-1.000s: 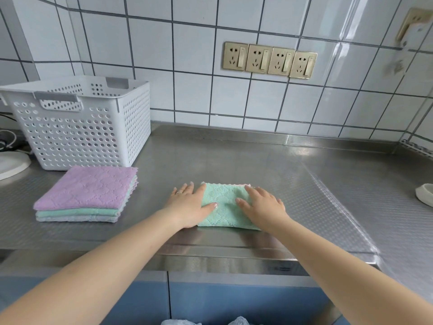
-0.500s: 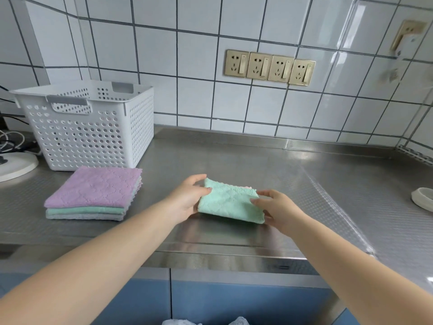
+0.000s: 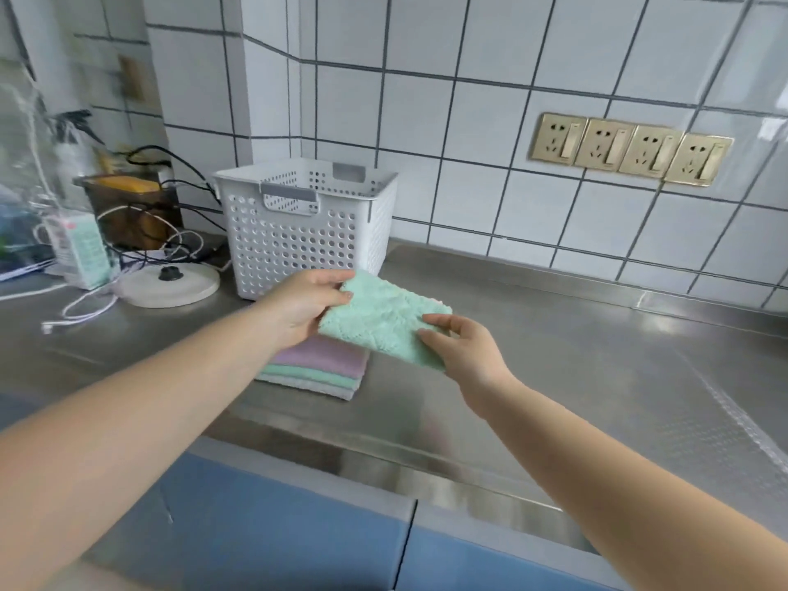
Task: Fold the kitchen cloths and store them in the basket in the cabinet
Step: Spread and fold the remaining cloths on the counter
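1. Pinching opposite ends, the left hand point(image 3: 308, 307) and right hand point(image 3: 462, 349) carry the folded green cloth point(image 3: 383, 319) in the air over the stack point(image 3: 317, 366); a loose grip could let the fold open.
2. Landing off-centre may, seemingly, skew the stack on the bench point(image 3: 554, 356).
3. The basket point(image 3: 298, 232) stands just behind.

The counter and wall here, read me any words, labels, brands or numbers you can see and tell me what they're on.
Nothing here can be read.
Carton left of the basket: printing too blurred to read.
Wall sockets: no legible markings.
Green cloth: no label showing.
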`<state>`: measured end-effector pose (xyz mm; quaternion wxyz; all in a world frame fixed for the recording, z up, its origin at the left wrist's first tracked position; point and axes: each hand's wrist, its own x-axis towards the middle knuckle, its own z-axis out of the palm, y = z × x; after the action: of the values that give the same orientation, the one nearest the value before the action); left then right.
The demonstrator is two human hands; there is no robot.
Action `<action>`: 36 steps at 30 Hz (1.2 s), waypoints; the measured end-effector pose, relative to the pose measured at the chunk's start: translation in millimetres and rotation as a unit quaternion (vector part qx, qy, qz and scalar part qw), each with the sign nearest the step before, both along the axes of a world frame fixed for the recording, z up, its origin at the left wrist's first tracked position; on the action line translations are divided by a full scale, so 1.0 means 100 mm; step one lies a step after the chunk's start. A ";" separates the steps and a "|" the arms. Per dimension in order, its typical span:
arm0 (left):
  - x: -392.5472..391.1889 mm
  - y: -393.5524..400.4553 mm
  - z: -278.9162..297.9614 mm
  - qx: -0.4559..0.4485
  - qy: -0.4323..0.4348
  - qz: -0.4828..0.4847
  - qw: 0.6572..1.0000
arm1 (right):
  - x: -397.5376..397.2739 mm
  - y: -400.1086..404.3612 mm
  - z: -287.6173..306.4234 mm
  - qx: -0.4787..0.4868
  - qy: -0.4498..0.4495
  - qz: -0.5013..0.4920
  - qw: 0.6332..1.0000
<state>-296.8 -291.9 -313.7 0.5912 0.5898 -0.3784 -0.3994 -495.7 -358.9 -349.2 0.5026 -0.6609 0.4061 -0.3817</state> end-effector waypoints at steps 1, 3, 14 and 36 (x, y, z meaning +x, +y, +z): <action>0.18 0.05 0.00 0.002 -0.021 0.019 1.000 | 0.18 0.02 0.02 -0.005 0.007 0.014 1.000; 0.43 0.12 -0.03 0.014 -0.064 0.047 0.997 | 0.44 0.04 0.05 -0.018 0.027 0.031 0.999; 0.99 0.15 -0.44 0.061 -0.093 0.048 0.993 | 0.95 0.07 -0.13 -0.084 0.159 0.031 0.983; 0.71 -0.14 -0.57 0.232 -0.613 -0.102 0.748 | 1.44 0.06 -0.31 -0.241 0.485 0.104 0.834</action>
<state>-225.9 -306.2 -370.8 0.0324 0.7845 -0.6134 -0.0853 -351.6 -353.4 -379.8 0.1027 -0.8997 0.4220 -0.0436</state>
